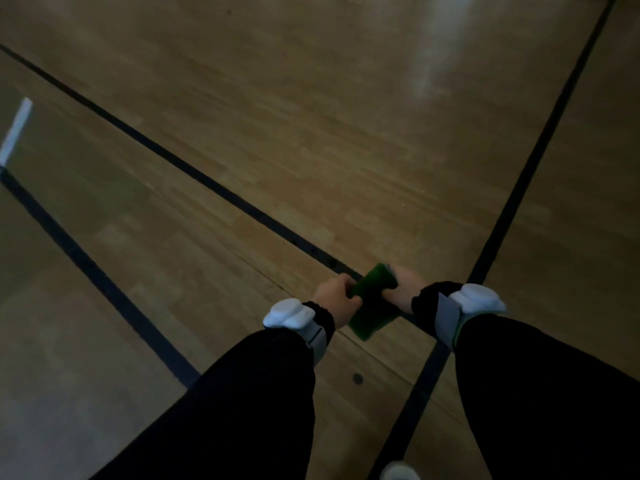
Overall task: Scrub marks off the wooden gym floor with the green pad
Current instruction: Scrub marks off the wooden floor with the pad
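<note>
Head view: green pad (372,301) gripped at both ends, left hand (335,295) and right hand (405,289) each closed on it, over the floor (311,133) near where the black lines (207,178) cross; likely light, floppy, grippy; hold the short edges.

The gym floor (311,133) is of wood strips with a smooth, half-glossy finish that gives back a pale light. The green pad (372,303) looks matt and a little rough, like fibre. The black sleeves (263,393) are matt cloth, and the white wrist devices (289,313) look like smooth plastic.
</note>
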The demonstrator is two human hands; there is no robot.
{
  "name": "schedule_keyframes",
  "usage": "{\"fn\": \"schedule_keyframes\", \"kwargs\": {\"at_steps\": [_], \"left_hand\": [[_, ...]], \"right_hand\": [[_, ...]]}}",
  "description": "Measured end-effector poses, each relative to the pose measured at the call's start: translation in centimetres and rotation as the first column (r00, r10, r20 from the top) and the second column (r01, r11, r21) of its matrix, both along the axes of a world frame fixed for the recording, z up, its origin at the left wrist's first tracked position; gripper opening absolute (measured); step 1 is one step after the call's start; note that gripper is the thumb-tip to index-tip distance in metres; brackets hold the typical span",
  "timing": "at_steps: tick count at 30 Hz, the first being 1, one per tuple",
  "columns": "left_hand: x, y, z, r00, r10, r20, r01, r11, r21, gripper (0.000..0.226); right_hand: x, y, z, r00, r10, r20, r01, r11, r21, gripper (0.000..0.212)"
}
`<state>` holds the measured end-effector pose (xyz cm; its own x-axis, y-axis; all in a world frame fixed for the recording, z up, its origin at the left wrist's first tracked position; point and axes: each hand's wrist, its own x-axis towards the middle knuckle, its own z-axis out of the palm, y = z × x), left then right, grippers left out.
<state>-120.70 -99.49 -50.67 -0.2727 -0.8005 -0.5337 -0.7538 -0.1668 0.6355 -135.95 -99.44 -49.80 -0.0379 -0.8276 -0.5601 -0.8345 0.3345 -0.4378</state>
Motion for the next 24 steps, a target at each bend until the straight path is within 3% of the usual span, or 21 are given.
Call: {"fn": "schedule_keyframes", "kwargs": {"at_steps": [5,10,18,21,24], "left_hand": [[-0.9,0.9,-11.0,1.000,0.006,0.018,-0.007,0.999,0.040,0.029],[-1.7,1.5,-17.3,0.999,0.030,0.043,-0.032,0.998,0.058,0.030],[-4.9,3.1,-20.1,0.999,0.037,0.028,-0.041,0.989,0.142,0.040],[-5.8,3.1,-20.8,0.998,0.018,0.058,-0.025,0.992,0.123,0.053],[-5.9,3.1,-21.4,0.997,0.003,0.083,-0.010,0.997,0.083,0.050]], "right_hand": [[-0.8,0.3,-11.0,0.998,0.060,-0.014,-0.059,0.997,0.043,0.014],[-1.7,0.6,-17.9,0.997,0.080,-0.013,-0.079,0.993,0.083,0.017],[-4.6,1.4,-20.5,0.993,0.059,-0.102,-0.044,0.989,0.143,0.040],[-6.5,2.2,-22.0,0.957,0.111,-0.269,-0.087,0.991,0.101,0.067],[-6.5,3.5,-23.8,0.916,0.203,-0.346,-0.193,0.979,0.062,0.070]]}}
